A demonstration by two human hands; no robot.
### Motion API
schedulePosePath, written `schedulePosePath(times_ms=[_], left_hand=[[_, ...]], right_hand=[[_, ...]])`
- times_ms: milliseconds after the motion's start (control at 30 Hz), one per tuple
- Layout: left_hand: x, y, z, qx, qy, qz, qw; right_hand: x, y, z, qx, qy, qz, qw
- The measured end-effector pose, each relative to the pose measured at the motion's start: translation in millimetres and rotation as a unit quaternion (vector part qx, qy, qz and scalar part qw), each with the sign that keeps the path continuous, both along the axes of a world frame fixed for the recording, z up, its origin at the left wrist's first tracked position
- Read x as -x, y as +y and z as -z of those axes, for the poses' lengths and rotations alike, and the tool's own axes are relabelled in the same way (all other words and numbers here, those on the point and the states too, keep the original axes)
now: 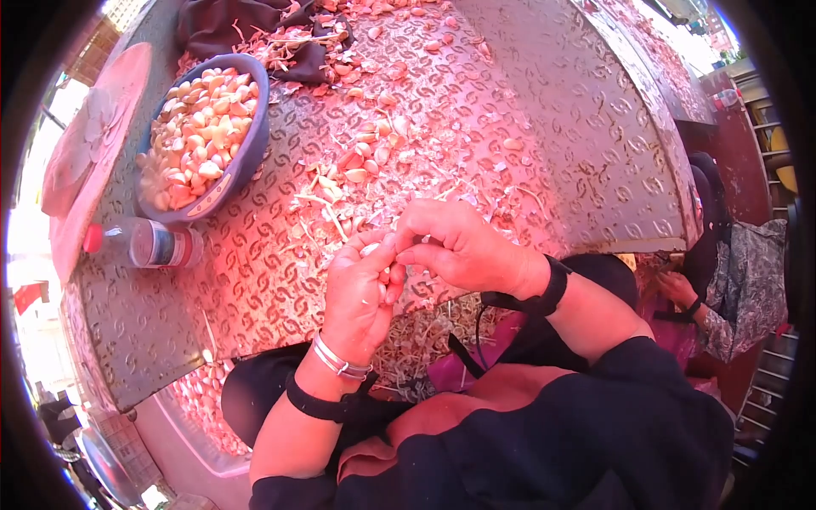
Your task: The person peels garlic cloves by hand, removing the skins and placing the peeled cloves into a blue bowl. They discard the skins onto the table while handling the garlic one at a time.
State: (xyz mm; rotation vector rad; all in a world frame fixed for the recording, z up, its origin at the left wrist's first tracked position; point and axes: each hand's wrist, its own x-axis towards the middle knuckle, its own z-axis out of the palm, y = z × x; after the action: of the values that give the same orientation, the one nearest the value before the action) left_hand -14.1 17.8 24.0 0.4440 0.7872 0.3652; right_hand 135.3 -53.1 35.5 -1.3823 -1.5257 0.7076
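Garlic cloves show in my left hand [361, 293], whose fingers are curled around them above the table's near edge. My right hand [455, 246] meets it at the fingertips, with thumb and forefinger pinched together; what they pinch is too small to make out. Just beyond my hands, loose garlic cloves [356, 175] lie among papery skins and stalks on the patterned metal table [280, 161]. At the upper left stands a blue bowl [262, 127] heaped with peeled-looking cloves.
A bottle with a red cap [161, 244] lies beside the bowl. At the far left is a pink hat [93, 144]. Below the table, a tub [223, 466] holds more garlic. Another person's hand [677, 289] shows at the right. Dark cloth [225, 30] lies at the back.
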Motion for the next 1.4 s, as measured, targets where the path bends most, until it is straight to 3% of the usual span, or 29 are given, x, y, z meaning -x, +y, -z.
schedulePosePath(times_ms=[133,267,367,400,500,733,800,833,867,933,1000,1200,1267,1333,1400], left_hand=[[-1.5,0.0,-0.2,-0.004,0.001,-0.005,1.000],[2.9,25.3,-0.7,0.030,-0.042,-0.100,0.994],[6.7,31.7,0.7,0.027,-0.085,-0.092,0.992],[6.5,29.6,-1.0,0.025,-0.085,-0.092,0.992],[3.0,25.6,-4.2,0.043,-0.097,-0.084,0.991],[1.7,22.1,-5.2,0.036,-0.095,-0.032,0.994],[2.1,19.8,-4.1,0.046,-0.086,-0.013,0.995],[0.8,16.8,1.2,0.030,-0.061,0.001,0.998],[-0.3,13.9,0.5,0.025,-0.056,0.027,0.998],[-1.1,6.6,7.8,0.041,-0.131,0.057,0.989],[-6.2,2.6,8.5,0.038,-0.109,0.064,0.991],[-9.6,5.4,24.2,0.030,-0.127,0.008,0.991],[-10.6,6.9,26.1,0.033,-0.139,-0.006,0.990],[-12.1,8.1,26.5,0.054,-0.180,-0.011,0.982],[-12.7,9.7,24.9,0.056,-0.186,-0.018,0.981]], right_hand=[[-4.6,1.4,-3.1,-0.021,-0.015,-0.050,0.998],[10.4,-13.6,0.9,0.021,-0.007,-0.151,0.988],[4.8,-11.6,14.4,0.047,-0.101,0.001,0.994],[-1.6,-9.7,15.9,0.046,-0.101,0.000,0.994],[-10.8,-8.1,12.0,0.163,-0.002,0.089,0.983],[-6.2,-8.2,-2.5,0.140,0.178,0.061,0.972],[-6.1,-5.7,-8.1,0.110,0.237,0.122,0.958],[-10.2,-5.6,-20.2,0.127,0.129,0.129,0.975],[-10.7,-6.8,-9.5,0.051,0.157,0.127,0.978],[-7.3,-6.9,-8.9,0.116,0.190,0.118,0.968],[-5.3,-8.4,1.9,0.146,0.208,0.110,0.961],[3.7,-0.1,15.0,0.103,0.258,0.143,0.950],[8.3,2.8,11.3,0.170,0.409,0.150,0.884],[9.3,4.6,15.5,0.179,0.451,0.122,0.866],[10.7,5.4,20.8,0.188,0.535,0.138,0.812]])
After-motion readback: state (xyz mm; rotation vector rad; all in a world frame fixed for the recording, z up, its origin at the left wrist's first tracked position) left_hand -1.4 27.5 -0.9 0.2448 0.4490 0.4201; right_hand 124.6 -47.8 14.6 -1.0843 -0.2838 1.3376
